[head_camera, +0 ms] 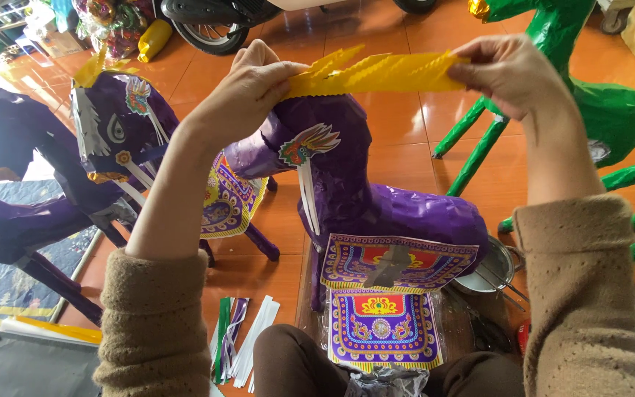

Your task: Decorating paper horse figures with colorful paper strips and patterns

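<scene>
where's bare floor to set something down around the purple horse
Bare tiles lie between the purple horse and the green horse, under the yellow fringe. Crowded near the lap: patterned sheets, metal bowl, paper strips.

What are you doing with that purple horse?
A person holds a yellow fringe strip stretched between the left hand and right hand, just above the neck of a purple paper horse. The horse already wears a patterned saddle cloth. More purple horses stand at left, a green one at right.
</scene>
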